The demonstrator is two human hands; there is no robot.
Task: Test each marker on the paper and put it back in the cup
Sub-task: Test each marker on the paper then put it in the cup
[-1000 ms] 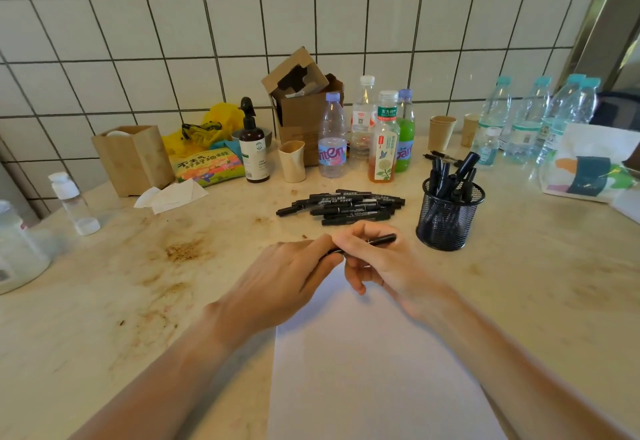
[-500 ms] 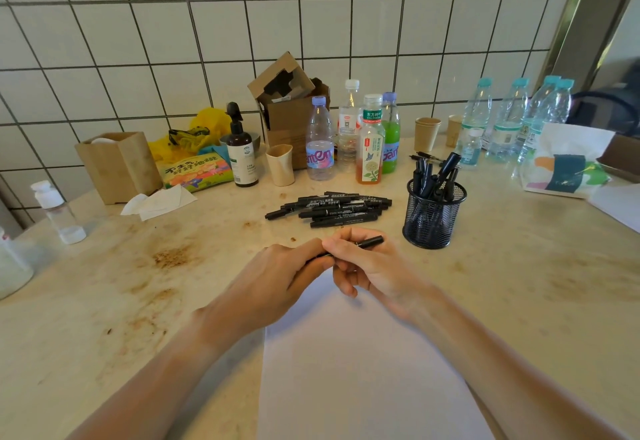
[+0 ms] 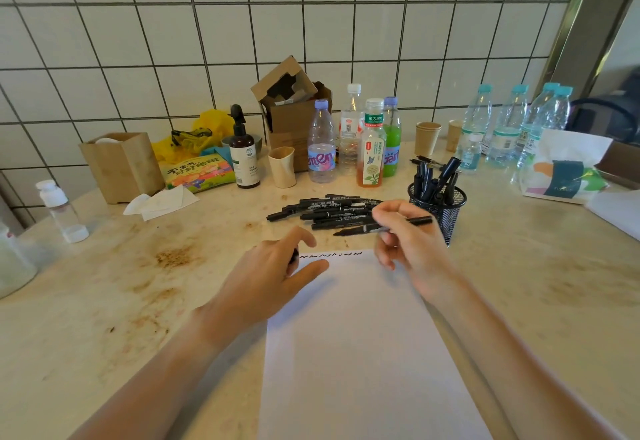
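A white sheet of paper [image 3: 360,353] lies on the table in front of me, with a row of small black squiggles [image 3: 330,254] along its top edge. My right hand [image 3: 408,242] pinches an uncapped black marker [image 3: 381,226] just above the paper's far edge, tip pointing left. My left hand [image 3: 266,280] rests at the paper's top left corner and holds a small black cap [image 3: 294,256] under its fingers. A pile of several black markers [image 3: 325,211] lies beyond the paper. The black mesh cup [image 3: 438,209] with several markers stands to the right of the pile.
Bottles [image 3: 372,143], paper cups [image 3: 427,138], a cardboard box [image 3: 294,110], a pump bottle [image 3: 244,152] and a snack bag [image 3: 197,171] line the tiled wall. Water bottles [image 3: 505,124] and a printed bag [image 3: 561,169] stand far right. A wooden box [image 3: 121,166] and tissue [image 3: 162,202] are at the left.
My hands have pulled apart: the cap came off in my left hand and the marker stayed in my right. The squiggles on the paper are now uncovered.
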